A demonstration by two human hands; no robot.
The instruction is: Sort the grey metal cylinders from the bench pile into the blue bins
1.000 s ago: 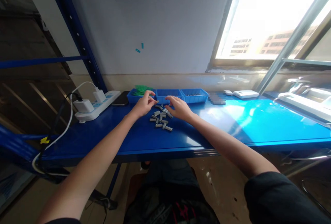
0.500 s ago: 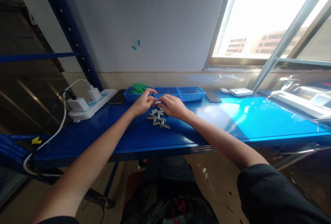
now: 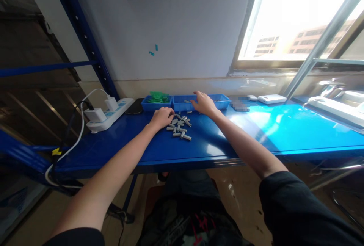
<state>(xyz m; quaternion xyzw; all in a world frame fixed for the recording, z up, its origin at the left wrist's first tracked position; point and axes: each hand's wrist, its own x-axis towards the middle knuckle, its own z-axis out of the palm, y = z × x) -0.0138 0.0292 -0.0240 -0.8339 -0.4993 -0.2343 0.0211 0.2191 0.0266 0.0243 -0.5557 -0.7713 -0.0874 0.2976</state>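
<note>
A loose heap of short silvery metal cylinders (image 3: pixel 181 124) lies on the blue table (image 3: pixel 159 145). At the heap's left far edge is my left hand (image 3: pixel 162 118), its fingers curled together; whatever the fingertips hold is hidden. My right hand (image 3: pixel 205 104) reaches over the front of the blue bins, thumb and fingers apart, with nothing visible in it. Beneath and left of it, the middle blue bin (image 3: pixel 182 106) has a small silvery piece inside. The right blue bin (image 3: pixel 223 104) is partly covered by this hand. Green pieces (image 3: pixel 157 97) fill the left blue bin (image 3: pixel 150 107).
A white power strip (image 3: pixel 113 115) with plugged-in chargers and cables stands at the left, beside a dark phone (image 3: pixel 134 106). A white device (image 3: pixel 272 99) lies at the back right. Blue shelf posts (image 3: pixel 85 35) rise on the left; a window (image 3: pixel 284 22) is at the right.
My hands have separated: the right moved from the heap to the bins and spread its fingers, while the left came down to the heap. A silvery piece now shows in the middle bin.
</note>
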